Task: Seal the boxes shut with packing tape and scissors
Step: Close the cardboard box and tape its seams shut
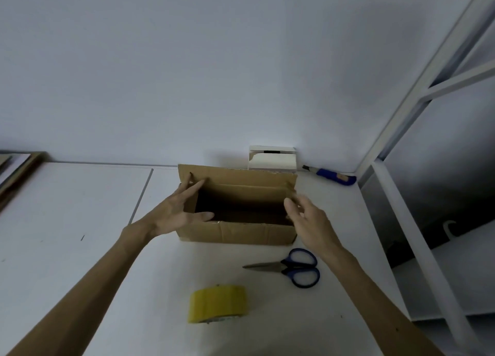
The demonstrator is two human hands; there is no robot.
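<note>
Since the cardboard box (235,231) between my hands is open on top, with its far flap (241,176) upright, I bracket both ends to fold the flaps in before taping. Left hand (176,211): fingers straight and spread, touching the left end. Right hand (308,219): loosely bent at the right end, blurred, cannot tell if it pinches a flap. Scissors (292,267) lie just behind my right wrist, tape roll (218,303) nearer me, both untouched. Beyond my fingertips, a white box (272,160) and a blue-handled knife (332,177) sit by the wall, apart from the flaps.

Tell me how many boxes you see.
2: the open brown cardboard box at centre, and a white box behind it by the wall. Others may be hidden.
</note>
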